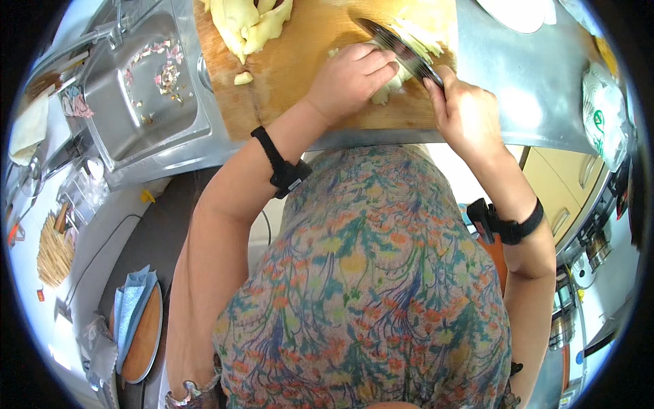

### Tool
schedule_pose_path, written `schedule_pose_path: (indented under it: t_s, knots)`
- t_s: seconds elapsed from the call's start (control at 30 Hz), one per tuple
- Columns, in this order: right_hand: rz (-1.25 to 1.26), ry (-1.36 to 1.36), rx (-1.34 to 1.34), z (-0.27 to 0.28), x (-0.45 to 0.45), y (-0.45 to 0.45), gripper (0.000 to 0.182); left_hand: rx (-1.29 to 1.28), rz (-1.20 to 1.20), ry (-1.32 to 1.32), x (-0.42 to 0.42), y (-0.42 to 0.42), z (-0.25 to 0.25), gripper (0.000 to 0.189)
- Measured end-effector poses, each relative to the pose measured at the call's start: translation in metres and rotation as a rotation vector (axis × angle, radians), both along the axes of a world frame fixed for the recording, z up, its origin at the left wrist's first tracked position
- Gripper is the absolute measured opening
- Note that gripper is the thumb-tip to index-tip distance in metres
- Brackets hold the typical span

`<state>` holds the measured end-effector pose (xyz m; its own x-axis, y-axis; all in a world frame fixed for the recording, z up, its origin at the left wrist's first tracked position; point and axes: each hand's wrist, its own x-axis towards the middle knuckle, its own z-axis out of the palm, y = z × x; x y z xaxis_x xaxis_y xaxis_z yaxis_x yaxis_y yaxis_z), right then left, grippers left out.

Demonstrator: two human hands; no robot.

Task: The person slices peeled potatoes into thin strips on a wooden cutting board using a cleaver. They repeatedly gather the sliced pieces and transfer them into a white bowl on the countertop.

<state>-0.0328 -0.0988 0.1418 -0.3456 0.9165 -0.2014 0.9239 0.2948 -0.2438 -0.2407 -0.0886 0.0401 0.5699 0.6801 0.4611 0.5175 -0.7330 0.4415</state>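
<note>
My right hand (465, 112) grips the dark handle of a kitchen knife (396, 45), its blade slanting up and left over a wooden cutting board (286, 105). Beside the blade, my left hand (352, 79) has its fingers curled down on a pile of pale cut pieces (391, 87), which look like peeled ginger. The fingers partly hide this pile. Beyond the knife lie thin pale-yellow strips (416, 38). Large knobbly peeled ginger pieces (250, 25) rest at the board's far left, with one small chunk (243, 78) nearer me.
Left of the board is a steel sink (148, 122) with reddish and pale scraps (167, 76) in it. A steel counter (531, 92) extends right, bearing a white plate (516, 13) and a plastic bag (604, 115). Blue cloths (134, 301) hang at lower left.
</note>
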Motion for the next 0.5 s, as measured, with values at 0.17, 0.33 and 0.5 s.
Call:
schedule_pose_path:
  t_s: [0.17, 0.33, 0.5]
  knots:
    - [-0.036, -0.05, -0.013, -0.006, 0.001, -0.006, 0.021, -0.021, -0.002, -0.042, 0.003, 0.003, -0.001, 0.023]
    - [-0.037, 0.035, -0.027, -0.002, 0.003, 0.001, 0.021, -0.007, 0.016, -0.005, 0.0, -0.002, -0.004, 0.021]
    - [-0.043, -0.024, -0.027, -0.007, -0.004, -0.004, 0.021, 0.008, 0.014, -0.017, 0.001, -0.001, -0.005, 0.021]
